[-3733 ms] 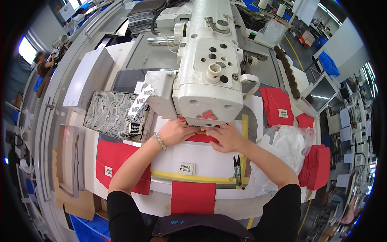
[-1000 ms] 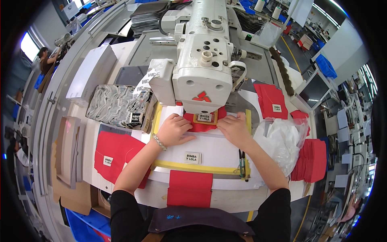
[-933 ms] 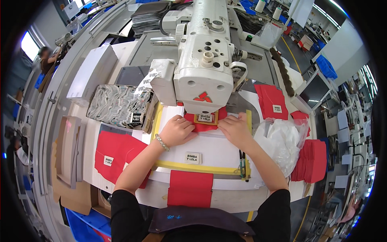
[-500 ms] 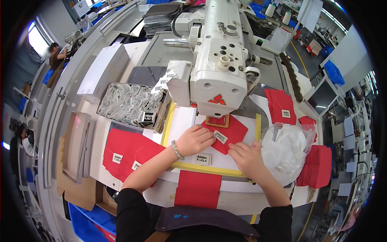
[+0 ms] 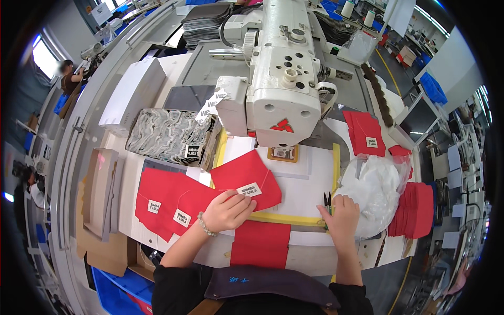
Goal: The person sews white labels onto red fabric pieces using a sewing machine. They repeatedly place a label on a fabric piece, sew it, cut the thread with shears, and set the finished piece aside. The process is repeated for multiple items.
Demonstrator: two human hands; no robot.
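My left hand (image 5: pixel 229 211) pinches the lower edge of a red fabric piece (image 5: pixel 247 167) beside its pale printed label (image 5: pixel 249 189). The piece lies left of the sewing machine's framed clamp (image 5: pixel 283 153), partly across the yellow-taped border. At the right end of the white work plate (image 5: pixel 304 197), my right hand (image 5: pixel 342 214) is closed around small black thread snips (image 5: pixel 327 201), blades pointing up. More red pieces (image 5: pixel 163 197) with stitched labels are spread left of my left wrist. Another red piece (image 5: pixel 260 245) hangs over the front edge.
A white sewing machine head (image 5: pixel 283 100) rises behind the plate. On the left stand a box of folded labels (image 5: pixel 170 134), a white box (image 5: pixel 131 94) and an open carton (image 5: pixel 100 191). A clear plastic bag (image 5: pixel 370 197) and red stacks (image 5: pixel 412 212) sit on the right.
The red piece has come out from under the clamp toward the left with my left hand. My right hand has moved off it to the right, and snips now show there.
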